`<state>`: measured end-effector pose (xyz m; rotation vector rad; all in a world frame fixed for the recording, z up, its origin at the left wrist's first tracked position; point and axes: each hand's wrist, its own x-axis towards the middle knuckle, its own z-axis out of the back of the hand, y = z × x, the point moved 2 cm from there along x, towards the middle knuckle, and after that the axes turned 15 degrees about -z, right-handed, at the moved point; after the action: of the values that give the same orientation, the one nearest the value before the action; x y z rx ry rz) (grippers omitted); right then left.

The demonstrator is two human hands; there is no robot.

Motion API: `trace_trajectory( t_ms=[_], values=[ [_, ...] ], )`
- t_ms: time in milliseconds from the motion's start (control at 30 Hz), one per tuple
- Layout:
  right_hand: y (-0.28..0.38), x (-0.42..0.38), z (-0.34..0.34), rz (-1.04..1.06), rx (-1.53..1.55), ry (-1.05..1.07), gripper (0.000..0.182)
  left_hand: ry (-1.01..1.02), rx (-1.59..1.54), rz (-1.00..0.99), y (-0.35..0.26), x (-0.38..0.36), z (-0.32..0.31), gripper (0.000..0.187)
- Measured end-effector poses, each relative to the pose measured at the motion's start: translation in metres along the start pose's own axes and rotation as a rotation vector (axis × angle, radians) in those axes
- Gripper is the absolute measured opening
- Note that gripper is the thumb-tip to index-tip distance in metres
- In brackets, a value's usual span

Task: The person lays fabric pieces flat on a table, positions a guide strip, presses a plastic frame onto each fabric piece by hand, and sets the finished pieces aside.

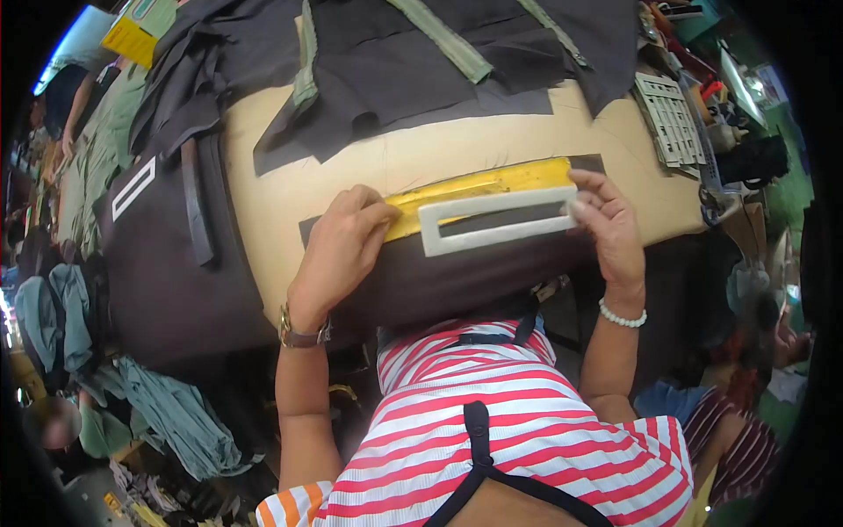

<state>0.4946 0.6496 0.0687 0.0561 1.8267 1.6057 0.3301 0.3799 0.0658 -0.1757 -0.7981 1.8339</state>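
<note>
A white rectangular frame (430,230) with a long slot is pinched at its right end by my right hand (615,230). It overlaps a yellow strip (492,183), which has a long slit and lies on dark fabric (457,277). My left hand (344,241) has its thumb and fingers closed on the strip's left end. The fingers of my right hand are right at the strip's other end. The dark fabric hangs over the near edge of the tan board (342,167).
Dark fabric pieces (413,88) with green strips (448,44) cover the back of the board. To the left, a dark piece (167,263) carries another white frame (133,189). A slotted pale rack (672,119) stands at the right. People are nearby.
</note>
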Motion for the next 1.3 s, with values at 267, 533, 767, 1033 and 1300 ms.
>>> trace_trajectory(
  t_ms=[267,533,767,1033,1300],
  values=[
    [-0.019,0.005,-0.022,-0.070,-0.206,-0.009,0.038,0.019,-0.064,0.021,0.002,-0.002,0.003,0.024],
    [-0.018,0.007,-0.021,-0.086,-0.226,-0.032,0.041,-0.003,-0.025,0.037,-0.005,-0.002,-0.001,0.037],
    [-0.015,-0.004,-0.032,0.089,-0.444,-0.256,0.040,-0.024,0.065,0.022,-0.010,-0.004,-0.007,0.041],
    [-0.021,-0.008,-0.034,0.112,-0.412,-0.367,0.042,-0.006,0.077,0.043,-0.013,-0.002,-0.006,0.041],
    [-0.020,-0.006,-0.034,0.125,-0.432,-0.382,0.043,-0.017,0.068,0.048,-0.013,-0.003,-0.007,0.042]
  ],
)
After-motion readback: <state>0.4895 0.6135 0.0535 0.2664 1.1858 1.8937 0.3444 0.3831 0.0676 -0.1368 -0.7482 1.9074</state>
